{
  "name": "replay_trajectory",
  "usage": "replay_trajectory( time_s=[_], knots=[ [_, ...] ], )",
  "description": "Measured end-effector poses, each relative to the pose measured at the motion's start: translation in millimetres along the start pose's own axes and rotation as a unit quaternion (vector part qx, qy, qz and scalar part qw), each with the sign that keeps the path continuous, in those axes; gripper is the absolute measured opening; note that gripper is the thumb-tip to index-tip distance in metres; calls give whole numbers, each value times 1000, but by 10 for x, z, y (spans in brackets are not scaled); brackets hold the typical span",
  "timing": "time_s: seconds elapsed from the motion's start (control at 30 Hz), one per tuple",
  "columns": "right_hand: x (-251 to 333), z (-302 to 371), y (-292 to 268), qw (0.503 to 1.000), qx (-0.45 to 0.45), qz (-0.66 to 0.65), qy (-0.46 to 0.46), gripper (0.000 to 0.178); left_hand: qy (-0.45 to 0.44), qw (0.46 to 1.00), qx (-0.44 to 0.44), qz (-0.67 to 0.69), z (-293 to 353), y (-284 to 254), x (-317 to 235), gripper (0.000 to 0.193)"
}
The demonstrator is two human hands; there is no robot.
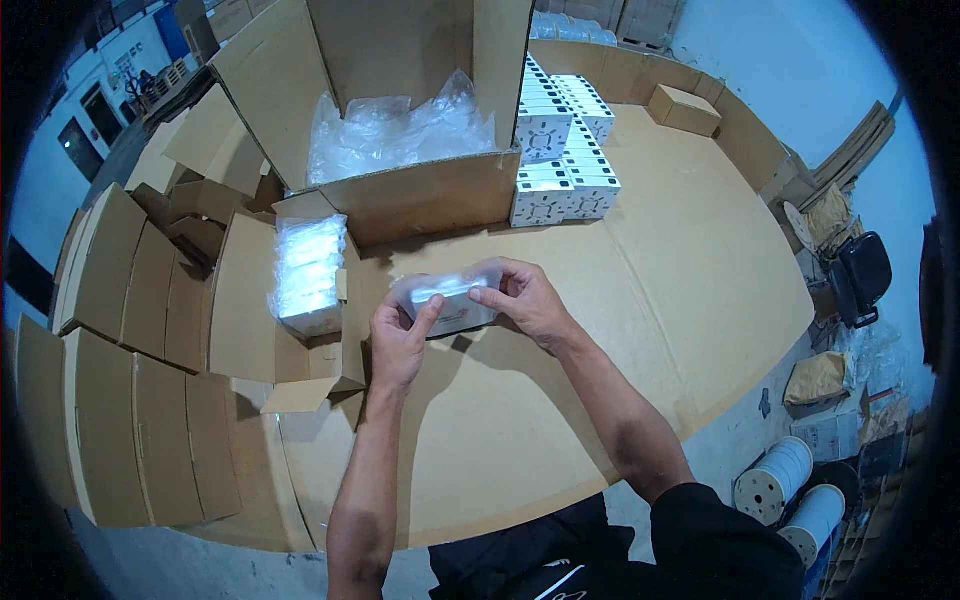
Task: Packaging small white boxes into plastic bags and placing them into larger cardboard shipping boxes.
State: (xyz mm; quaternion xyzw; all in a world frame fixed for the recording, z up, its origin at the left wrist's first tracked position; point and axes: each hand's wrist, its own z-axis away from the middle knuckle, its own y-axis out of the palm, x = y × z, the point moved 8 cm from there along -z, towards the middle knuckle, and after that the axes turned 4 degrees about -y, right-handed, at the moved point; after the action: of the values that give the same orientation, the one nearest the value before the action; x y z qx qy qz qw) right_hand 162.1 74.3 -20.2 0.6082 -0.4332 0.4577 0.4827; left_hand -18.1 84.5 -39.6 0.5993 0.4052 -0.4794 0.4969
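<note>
My left hand (399, 345) and my right hand (532, 305) hold a small white box in a clear plastic bag (455, 312) between them, just above the table. Both thumbs press on its near face, and the other fingers are mostly hidden behind it. To the left of my left hand stands an open cardboard carton (246, 310). Inside it, a row of plastic-wrapped white boxes (312, 262) fills the far part. Beyond my hands, a large open cardboard box (430, 195) holds a heap of clear plastic bags (400, 135).
Stacked white boxes (566, 188) stand right of the large box. Several brown cartons (160, 420) line the table's left side. One small closed carton (685, 110) sits at the far right of the cardboard-covered table (700, 300). White spools (775, 478) and a black chair (862, 275) are beyond its right edge.
</note>
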Motion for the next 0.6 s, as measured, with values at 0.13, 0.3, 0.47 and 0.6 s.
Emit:
replay_trajectory(
  time_s=[0.13,0.3,0.47,0.6],
  knots=[
    [101,4,7,999,20,28,20,18,-2,1000,31,1,10,-37,-70,20],
    [93,-12,-71,997,27,72,-6,16,-14,1000,-8,-22,36,-51,-179,20],
    [111,-27,-28,999,22,10,-39,11,8,995,-78,-65,61,-148,-138,20],
    [73,-48,-2,997,30,-19,-64,10,21,993,-112,17,65,-160,-75,18]
  ],
)
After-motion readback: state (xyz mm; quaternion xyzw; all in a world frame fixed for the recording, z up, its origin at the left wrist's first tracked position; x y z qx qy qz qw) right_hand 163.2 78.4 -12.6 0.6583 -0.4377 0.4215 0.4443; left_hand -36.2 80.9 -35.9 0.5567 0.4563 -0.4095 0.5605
